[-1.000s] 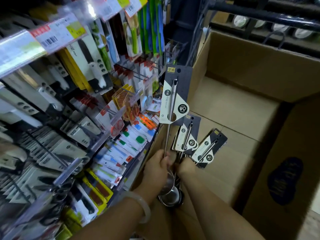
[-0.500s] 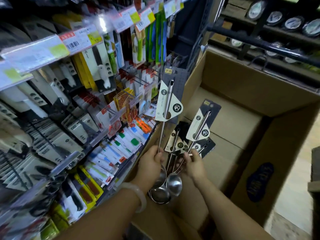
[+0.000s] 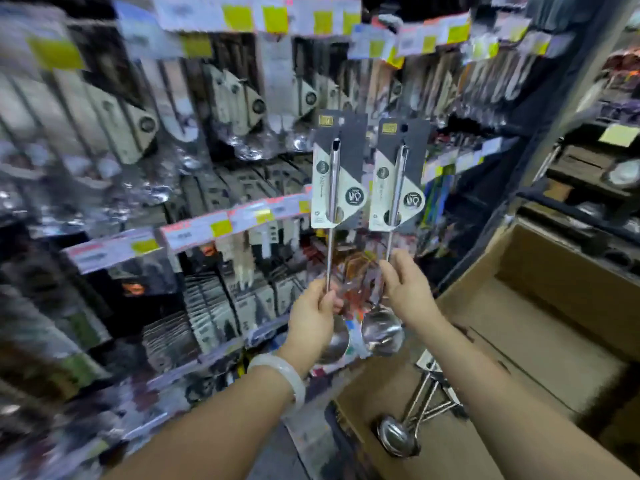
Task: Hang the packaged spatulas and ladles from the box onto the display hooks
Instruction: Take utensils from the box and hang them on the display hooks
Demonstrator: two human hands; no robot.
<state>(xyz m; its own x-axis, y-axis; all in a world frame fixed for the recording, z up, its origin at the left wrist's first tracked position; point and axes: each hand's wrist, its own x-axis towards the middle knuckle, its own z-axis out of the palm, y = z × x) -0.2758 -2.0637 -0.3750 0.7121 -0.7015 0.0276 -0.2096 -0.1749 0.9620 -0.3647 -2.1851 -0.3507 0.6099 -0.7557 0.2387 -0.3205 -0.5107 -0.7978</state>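
Head view, looking down the aisle: two packaged ladles are up in the air, side by side and upright, cards at the top, bowls at the bottom. The left hand [image 3: 313, 318] has its grip closed around the thin steel stem of the left ladle [image 3: 334, 188], low down, just above the bowl; the long handle and its grey-and-cream card rise well above the fist, and the bowl sits tucked behind the palm and wrist. A pale bangle [image 3: 282, 377] circles that wrist.

The right hand [image 3: 407, 289] holds the right ladle [image 3: 396, 192] more lightly: fingers pinch the stem from the side, thumb up, again low on the handle. Its card stands above the fingertips, and its shiny bowl hangs below the hand, just left of the wrist. The two cards are near each other, edges almost meeting, though whether they touch is hard to say.

Behind them the display rack [image 3: 214, 109] is heavily blurred; rows of similar carded utensils hang there under strips of price tags [image 3: 221, 226] with yellow patches. The hooks themselves cannot be made out.

Lower right, the open cardboard box [image 3: 540, 313] sits beside the rack. More ladles [image 3: 412, 424] lie on its floor near the front corner, stems crossed, one bowl facing up, just beside the right forearm.
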